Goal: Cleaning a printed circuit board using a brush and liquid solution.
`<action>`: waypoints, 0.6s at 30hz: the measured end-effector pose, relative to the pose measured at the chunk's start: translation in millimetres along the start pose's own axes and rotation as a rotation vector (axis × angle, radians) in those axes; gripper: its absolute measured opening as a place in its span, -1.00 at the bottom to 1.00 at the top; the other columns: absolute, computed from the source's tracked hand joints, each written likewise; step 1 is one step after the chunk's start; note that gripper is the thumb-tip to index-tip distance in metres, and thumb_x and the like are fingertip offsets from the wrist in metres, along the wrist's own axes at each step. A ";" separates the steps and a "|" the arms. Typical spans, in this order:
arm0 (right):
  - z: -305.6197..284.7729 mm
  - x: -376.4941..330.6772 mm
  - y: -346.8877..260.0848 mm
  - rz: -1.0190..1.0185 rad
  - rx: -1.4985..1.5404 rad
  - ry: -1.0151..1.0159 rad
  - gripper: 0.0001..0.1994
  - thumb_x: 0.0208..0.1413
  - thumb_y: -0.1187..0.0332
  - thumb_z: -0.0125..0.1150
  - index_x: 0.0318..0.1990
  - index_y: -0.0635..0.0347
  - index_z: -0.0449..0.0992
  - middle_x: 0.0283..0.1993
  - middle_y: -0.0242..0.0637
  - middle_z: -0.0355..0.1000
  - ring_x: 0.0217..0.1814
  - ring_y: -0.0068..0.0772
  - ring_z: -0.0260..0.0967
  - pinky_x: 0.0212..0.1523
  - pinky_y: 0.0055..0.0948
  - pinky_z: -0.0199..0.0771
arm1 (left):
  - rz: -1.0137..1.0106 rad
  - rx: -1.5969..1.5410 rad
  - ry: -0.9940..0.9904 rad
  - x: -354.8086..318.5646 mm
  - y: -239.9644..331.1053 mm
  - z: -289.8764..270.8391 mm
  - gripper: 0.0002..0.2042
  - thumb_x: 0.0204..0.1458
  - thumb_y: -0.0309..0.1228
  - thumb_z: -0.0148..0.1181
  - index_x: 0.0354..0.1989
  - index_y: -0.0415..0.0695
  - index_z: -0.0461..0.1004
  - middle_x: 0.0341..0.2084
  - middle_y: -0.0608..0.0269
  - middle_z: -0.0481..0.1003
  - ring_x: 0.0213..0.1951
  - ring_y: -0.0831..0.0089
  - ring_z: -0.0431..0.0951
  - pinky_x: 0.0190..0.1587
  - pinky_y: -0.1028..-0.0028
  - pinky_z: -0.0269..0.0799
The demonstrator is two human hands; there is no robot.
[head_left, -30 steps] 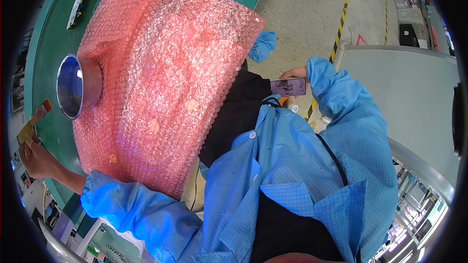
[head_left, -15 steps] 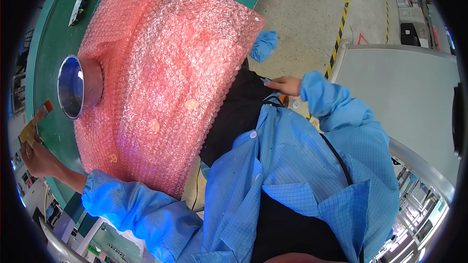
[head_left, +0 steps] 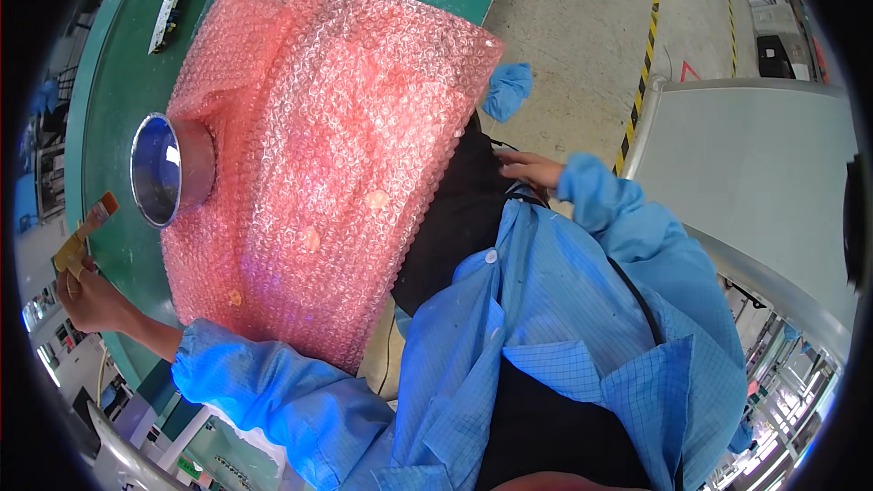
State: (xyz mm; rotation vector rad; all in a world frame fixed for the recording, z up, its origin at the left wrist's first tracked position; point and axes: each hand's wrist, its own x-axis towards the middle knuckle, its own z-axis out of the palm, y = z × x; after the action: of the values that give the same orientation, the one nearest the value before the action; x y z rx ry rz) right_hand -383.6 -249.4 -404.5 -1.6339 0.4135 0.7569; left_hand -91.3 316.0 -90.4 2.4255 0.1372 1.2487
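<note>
My left hand (head_left: pixel 86 300), out past the left edge of the bubble wrap, is closed on the yellow handle of a flat paintbrush (head_left: pixel 102 212) with reddish-brown bristles pointing up. Close to the brush stands a round metal bowl (head_left: pixel 195 164), its inside shining blue; whether it holds liquid I cannot tell. It sits at the left edge of a large sheet of pink bubble wrap (head_left: pixel 309 145) spread over the green table (head_left: pixel 118 164). My right hand (head_left: pixel 532 169) lies over the black cloth at my lap, fingers stretched out and holding nothing visible.
A narrow strip with small parts (head_left: pixel 173 2) lies at the table's far left. A crumpled blue cloth (head_left: pixel 507 91) is beyond the wrap's right corner. A grey panel (head_left: pixel 746 145) with a metal rim stands at my right. Yellow-black tape (head_left: pixel 647 55) marks the floor.
The whole view has shifted slightly, so the table things appear farther right and lower. My right hand has come a little closer to my lap, fingers straighter. The left hand still holds the paintbrush.
</note>
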 end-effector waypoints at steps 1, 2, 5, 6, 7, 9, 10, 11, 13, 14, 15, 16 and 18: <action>-17.3 -6.7 9.1 -0.008 0.009 0.005 -0.31 0.16 -0.02 0.15 0.32 0.25 0.26 0.18 0.05 0.40 0.26 -0.08 0.33 0.26 -0.20 0.25 | 0.007 -0.025 0.015 0.5 -0.7 1.6 -0.71 0.09 -0.34 0.26 -0.23 -0.40 0.56 -0.48 0.10 0.64 -0.39 0.41 0.67 -0.35 0.55 0.58; -37.7 -13.2 17.9 0.011 0.074 -0.194 -0.32 0.13 0.18 0.21 0.37 0.20 0.18 0.23 -0.07 0.36 0.20 -0.19 0.36 0.20 -0.24 0.31 | 0.018 -0.030 0.015 1.6 -1.1 3.0 -0.71 0.09 -0.34 0.26 -0.23 -0.40 0.56 -0.48 0.10 0.64 -0.39 0.41 0.67 -0.35 0.55 0.58; -44.9 -7.7 42.9 -0.041 0.019 -0.333 -0.26 0.06 0.47 0.25 0.43 0.11 0.10 0.28 -0.16 0.33 0.09 -0.24 0.43 0.10 -0.26 0.42 | 0.039 -0.044 0.002 -1.4 -4.0 13.3 -0.73 0.09 -0.38 0.27 -0.22 -0.41 0.55 -0.46 0.09 0.62 -0.43 0.43 0.66 -0.38 0.57 0.61; -43.5 -4.2 52.3 -0.108 -0.106 -0.284 -0.23 0.02 0.56 0.23 0.43 0.07 0.10 0.28 -0.14 0.34 0.05 -0.17 0.47 0.04 -0.23 0.47 | 0.022 -0.062 -0.002 -2.8 -3.0 14.0 -0.72 0.10 -0.36 0.26 -0.20 -0.41 0.54 -0.44 0.08 0.63 -0.41 0.40 0.67 -0.36 0.54 0.60; -38.1 -2.3 47.7 -0.116 -0.093 -0.280 -0.23 0.02 0.56 0.23 0.43 0.07 0.10 0.28 -0.14 0.34 0.05 -0.17 0.47 0.04 -0.23 0.47 | 0.008 -0.075 -0.004 -4.0 -1.3 12.5 -0.70 0.11 -0.35 0.24 -0.18 -0.41 0.54 -0.41 0.07 0.63 -0.38 0.38 0.67 -0.34 0.51 0.59; -22.8 2.7 37.9 -0.200 -0.632 -0.100 -0.27 0.04 0.55 0.16 0.41 0.03 0.10 0.19 -0.07 0.39 0.00 0.03 0.49 0.02 -0.18 0.50 | 0.004 -0.038 -0.020 -6.3 5.8 10.9 -0.70 0.11 -0.34 0.24 -0.17 -0.40 0.53 -0.40 0.05 0.63 -0.37 0.38 0.67 -0.33 0.50 0.60; -19.8 3.2 40.0 -0.201 -0.617 -0.090 -0.27 0.04 0.55 0.16 0.41 0.03 0.10 0.19 -0.07 0.39 0.00 0.03 0.49 0.02 -0.18 0.50 | -0.015 0.002 -0.033 -8.3 7.8 10.3 -0.69 0.12 -0.33 0.23 -0.16 -0.39 0.53 -0.38 0.04 0.63 -0.37 0.37 0.67 -0.33 0.49 0.60; -18.9 8.1 41.9 -0.340 -0.688 0.010 -0.26 0.01 0.54 0.17 0.39 -0.01 0.10 0.09 -0.03 0.43 -0.05 0.10 0.48 -0.02 -0.13 0.50 | 0.005 -0.005 -0.035 -4.8 -1.7 6.2 -0.67 0.12 -0.30 0.22 -0.16 -0.38 0.54 -0.38 0.03 0.63 -0.36 0.38 0.67 -0.32 0.47 0.59; -14.0 14.2 52.8 -0.450 -0.743 0.141 -0.26 -0.02 0.52 0.18 0.38 -0.05 0.10 -0.01 0.01 0.48 -0.10 0.17 0.48 -0.07 -0.08 0.51 | 0.009 -0.004 -0.062 -15.1 9.8 11.6 -0.67 0.13 -0.29 0.21 -0.16 -0.38 0.54 -0.39 0.03 0.63 -0.36 0.37 0.67 -0.31 0.46 0.59; -10.7 25.3 59.3 -0.354 -0.780 0.106 -0.28 -0.04 0.47 0.21 0.34 -0.09 0.13 -0.06 0.01 0.49 -0.10 0.17 0.48 -0.09 -0.02 0.49 | 0.005 0.014 -0.070 -16.3 16.8 11.2 -0.67 0.13 -0.28 0.20 -0.15 -0.37 0.54 -0.40 0.04 0.63 -0.36 0.36 0.67 -0.31 0.46 0.58; -9.6 37.3 63.6 -0.259 -0.814 0.066 -0.31 -0.06 0.41 0.23 0.30 -0.13 0.16 -0.11 0.01 0.50 -0.11 0.18 0.48 -0.11 0.04 0.48 | 0.026 0.006 -0.072 -15.1 11.9 11.6 -0.67 0.13 -0.28 0.20 -0.15 -0.37 0.54 -0.40 0.04 0.63 -0.36 0.36 0.67 -0.31 0.46 0.58; -9.6 38.8 54.5 -0.258 -0.796 0.071 -0.31 -0.06 0.41 0.23 0.30 -0.13 0.16 -0.11 0.01 0.50 -0.11 0.18 0.48 -0.11 0.04 0.48 | 0.011 0.058 -0.060 -12.1 -1.8 8.2 -0.67 0.13 -0.28 0.19 -0.15 -0.36 0.54 -0.40 0.05 0.63 -0.37 0.35 0.67 -0.31 0.45 0.57; -14.2 29.8 28.6 -0.105 -0.734 0.044 -0.40 -0.11 0.36 0.26 0.16 -0.19 0.24 -0.19 -0.02 0.51 -0.17 0.17 0.48 -0.20 0.06 0.45 | 0.009 0.115 -0.057 -10.4 -15.9 -2.8 -0.68 0.13 -0.29 0.18 -0.14 -0.36 0.55 -0.41 0.06 0.64 -0.37 0.34 0.66 -0.30 0.45 0.56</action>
State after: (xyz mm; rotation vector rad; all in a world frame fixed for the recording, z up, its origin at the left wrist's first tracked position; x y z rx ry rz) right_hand -377.1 -264.9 -444.7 -2.3364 0.0677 0.8471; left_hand -98.2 328.5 -103.2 2.5594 0.1874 1.2050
